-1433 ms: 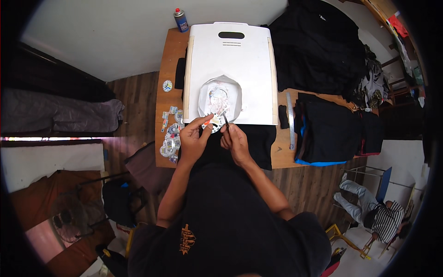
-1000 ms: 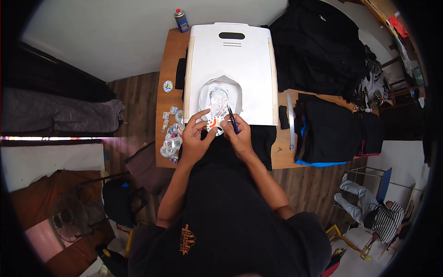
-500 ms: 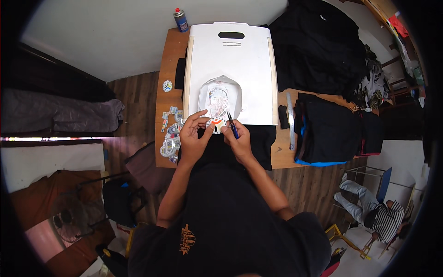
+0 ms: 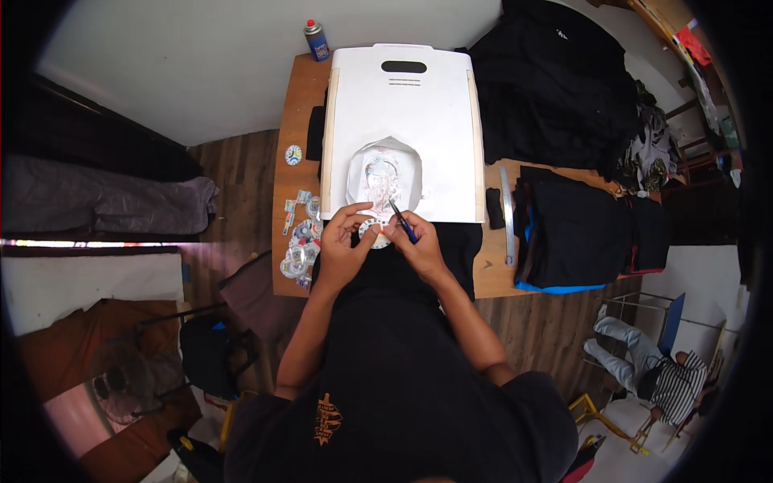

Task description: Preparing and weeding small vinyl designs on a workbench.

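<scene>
Over the front edge of a white board, my left hand pinches a small round white disc with dark marks round its rim. My right hand is closed round a slim blue-handled tool with a dark pointed tip; its kind is too small to tell. The right thumb and fingertips also meet the disc's right edge. Just beyond the fingers, a rounded cut-out in the board holds crumpled clear scraps. Fingers cover part of the disc.
Several round patterned pieces lie at the table's left edge, another disc farther back. A spray can stands at the far left corner. Right of the board are a metal ruler and folded dark clothes. Another person is at far right.
Both hands have shifted slightly nearer to me with the disc. Its orange mark, plain before, no longer shows. The tool's tip leans more to the left.
</scene>
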{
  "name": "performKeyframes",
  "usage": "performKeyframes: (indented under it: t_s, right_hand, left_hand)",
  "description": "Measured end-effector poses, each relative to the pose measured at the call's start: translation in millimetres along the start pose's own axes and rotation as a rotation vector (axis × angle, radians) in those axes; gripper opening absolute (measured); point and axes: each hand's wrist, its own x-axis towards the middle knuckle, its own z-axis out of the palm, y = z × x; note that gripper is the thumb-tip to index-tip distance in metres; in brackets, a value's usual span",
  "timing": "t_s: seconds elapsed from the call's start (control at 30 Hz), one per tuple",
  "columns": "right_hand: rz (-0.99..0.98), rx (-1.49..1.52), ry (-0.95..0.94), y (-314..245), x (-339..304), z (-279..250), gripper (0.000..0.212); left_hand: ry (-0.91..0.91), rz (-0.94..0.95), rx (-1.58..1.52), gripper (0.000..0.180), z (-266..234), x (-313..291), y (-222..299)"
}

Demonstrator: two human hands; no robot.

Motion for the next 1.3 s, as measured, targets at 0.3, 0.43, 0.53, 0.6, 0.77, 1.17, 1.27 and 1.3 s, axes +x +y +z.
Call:
performKeyframes:
  t_s: [0.3, 0.43, 0.53, 0.6, 0.77, 1.17, 1.27, 1.3]
  right_hand:
    - [-0.051, 0.16, 0.154, 11.2, 3.7, 15.8, 0.01]
    - [-0.038, 0.145, 0.135, 13.7, 3.4, 17.5, 0.01]
    - [-0.021, 0.126, 0.098, 11.9, 0.0, 17.1, 0.01]
    - [-0.019, 0.045, 0.057, 11.8, -1.9, 14.7, 0.015]
    - [0.002, 0.223, -0.094, 20.0, -9.2, 0.7, 0.038]
    - [-0.038, 0.265, -0.102, 23.2, -18.4, 9.4, 0.037]
    - [-0.069, 0.297, -0.092, 30.2, -16.9, 6.2, 0.036]
    - [-0.076, 0.312, -0.084, 31.7, -16.8, 5.4, 0.035]
  left_hand:
    - [0.168, 0.06, -0.117, 0.023, 3.7, -1.9, -12.8]
    - [0.137, 0.061, -0.042, 0.015, 1.8, -3.8, -8.5]
    - [0.172, 0.008, -0.054, 0.02, 2.7, -3.6, 1.0]
    - [0.158, -0.003, -0.059, 0.024, 1.1, -2.4, 2.0]
    - [0.15, -0.005, -0.06, 0.03, -1.1, -0.1, 3.7]
    - [0.181, -0.054, -0.117, 0.031, 1.5, 0.7, 10.2]
    - [0.161, -0.044, -0.092, 0.031, -1.2, -1.3, 6.9]
    - [0.162, -0.044, -0.092, 0.031, -0.7, -0.6, 7.2]
